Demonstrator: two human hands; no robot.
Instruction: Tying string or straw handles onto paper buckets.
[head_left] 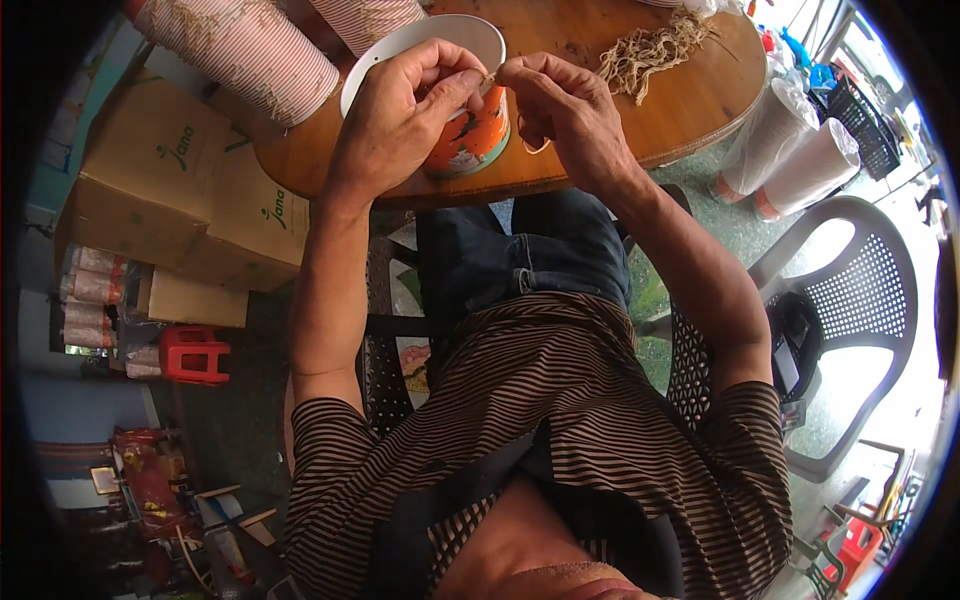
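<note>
Watching from my end, I see the left hand (415,105) with thumb and forefinger brought together, pinching a bit of tan cord (489,80) just above the near rim of the tub (468,140). The right hand (570,110), over the tub's right edge, has its thumb and forefinger closed on the same cord; a small loop hangs below its curled fingers. The knuckles hide exactly how the cord runs between the two, so I can't tell whether it is knotted.

The tub itself is white inside, with an orange, dark-patterned side, and stands on a wooden table (560,160) near the edge facing the wearer. To the right of the tub, well apart from it, I have a loose heap of tan cords (655,55). To its left lies a red-and-white ringed stack (245,55) with cord strands along it, and a second ringed stack (368,18) sits just beyond the tub.

Farther out, cardboard boxes (150,165) are left of the tub and below table height, with a red stool (195,355) nearer the wearer. Well off to the tub's right stand plastic-wrapped stacks (812,170) and a grey chair (895,290).
</note>
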